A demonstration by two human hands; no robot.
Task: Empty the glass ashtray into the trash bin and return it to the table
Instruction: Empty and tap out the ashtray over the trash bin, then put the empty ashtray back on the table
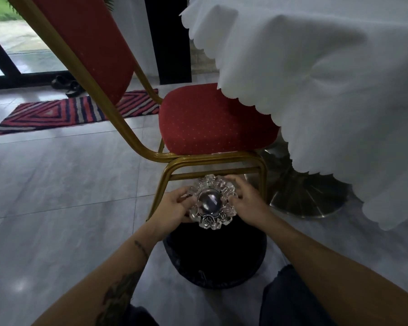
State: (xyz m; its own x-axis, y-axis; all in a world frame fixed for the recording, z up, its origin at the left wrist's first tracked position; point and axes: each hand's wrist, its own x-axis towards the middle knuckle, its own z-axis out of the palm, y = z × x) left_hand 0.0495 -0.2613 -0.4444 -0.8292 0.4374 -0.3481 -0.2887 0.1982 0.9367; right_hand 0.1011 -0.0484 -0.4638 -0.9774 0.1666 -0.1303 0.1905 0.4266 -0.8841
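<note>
**Over the bin: ashtray held in both hands**

Above the black trash bin (213, 255), beside the red chair (212, 123), the glass ashtray (211, 201) sits between both hands. Thick cut glass, likely heavy, rigid, slick and breakable; its scalloped rim is the best hold. Left hand (174, 205) and right hand (246, 197) pinch opposite rim edges, fingers partly closed. Contents cannot be told.

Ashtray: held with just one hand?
No, both the left hand and right hand grip the glass ashtray above the trash bin.
</note>
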